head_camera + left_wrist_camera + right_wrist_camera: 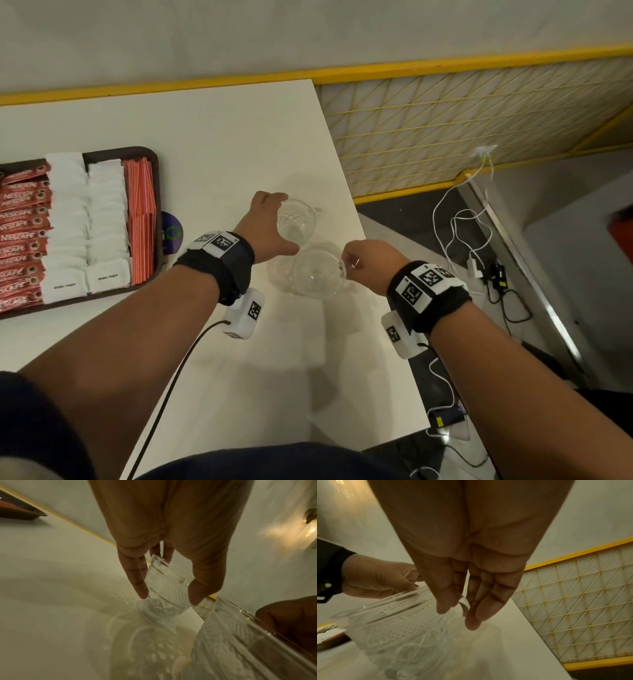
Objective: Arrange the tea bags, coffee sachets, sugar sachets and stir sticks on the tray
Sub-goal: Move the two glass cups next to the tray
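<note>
The left hand [265,226] spans the far glass cup [296,221] by its rim, the right hand [371,262] pinches the near glass cup [318,274] at its handle; both look rigid, slippery, breakable, while the light, limp sachets [68,222] lie on the tray [156,161] well left of the fingers [137,580].

A staged recording corner indoors, not a lived-in kitchen

A bare white table [222,144] stands against a plain wall, beside a yellow-framed mesh barrier [479,120] (cables [459,226] and chargers trail across the floor), with a hospitality tray [156,192].

Dark brown plastic tray [150,152] runs off the left edge; red Nescafé coffee sachets [20,219] get cut there too.
</note>
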### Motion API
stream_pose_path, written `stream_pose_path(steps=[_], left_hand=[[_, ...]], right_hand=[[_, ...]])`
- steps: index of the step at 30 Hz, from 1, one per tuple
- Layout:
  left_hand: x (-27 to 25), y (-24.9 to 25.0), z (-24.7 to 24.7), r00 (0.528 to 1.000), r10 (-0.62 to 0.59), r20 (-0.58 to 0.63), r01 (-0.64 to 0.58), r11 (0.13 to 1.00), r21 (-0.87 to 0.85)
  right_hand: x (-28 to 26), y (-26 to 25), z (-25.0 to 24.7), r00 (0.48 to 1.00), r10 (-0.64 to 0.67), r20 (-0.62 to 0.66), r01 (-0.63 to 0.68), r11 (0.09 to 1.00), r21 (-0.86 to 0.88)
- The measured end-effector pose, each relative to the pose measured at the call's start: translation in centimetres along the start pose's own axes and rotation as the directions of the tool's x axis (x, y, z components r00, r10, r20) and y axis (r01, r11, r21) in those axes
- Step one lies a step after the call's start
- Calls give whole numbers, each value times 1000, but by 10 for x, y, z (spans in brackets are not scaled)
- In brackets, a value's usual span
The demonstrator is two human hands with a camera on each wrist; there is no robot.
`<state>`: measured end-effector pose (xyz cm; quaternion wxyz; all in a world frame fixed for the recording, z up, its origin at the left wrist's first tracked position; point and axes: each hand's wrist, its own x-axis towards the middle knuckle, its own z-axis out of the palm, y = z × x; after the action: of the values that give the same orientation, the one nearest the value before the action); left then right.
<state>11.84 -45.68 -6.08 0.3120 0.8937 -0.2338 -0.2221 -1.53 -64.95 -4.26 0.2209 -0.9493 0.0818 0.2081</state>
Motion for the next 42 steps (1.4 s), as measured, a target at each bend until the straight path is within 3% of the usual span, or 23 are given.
stream_pose_path(steps=[10, 15, 18, 22, 25, 33, 42], left_hand=[[-55, -64, -41, 958, -145, -249, 102, 979, -179], [-88, -106, -89, 923, -190, -336, 152, 979, -138], [-111, -132, -114, 891, -239, -386, 170, 964, -206], [-140, -160, -139, 868, -293, -401, 216, 950, -226], [-157, -175, -149, 863, -263, -430, 197, 961, -193], [-182, -193, -171, 863, -239, -446, 163, 966, -202], [-182, -201, -184, 891, -203, -406, 152, 976, -156]], right_hand=[[23, -47, 15, 999, 46, 6, -47, 986, 160], [52, -95, 22, 997, 40, -67, -27, 980, 196], [74, -133, 28, 993, 69, -93, -39, 956, 291], [105, -182, 39, 981, 169, -94, -109, 885, 453], [134, -208, 51, 962, 258, -84, -174, 824, 540], [185, -241, 61, 906, 377, -195, -228, 821, 523], [207, -264, 61, 884, 417, -208, -260, 812, 522]])
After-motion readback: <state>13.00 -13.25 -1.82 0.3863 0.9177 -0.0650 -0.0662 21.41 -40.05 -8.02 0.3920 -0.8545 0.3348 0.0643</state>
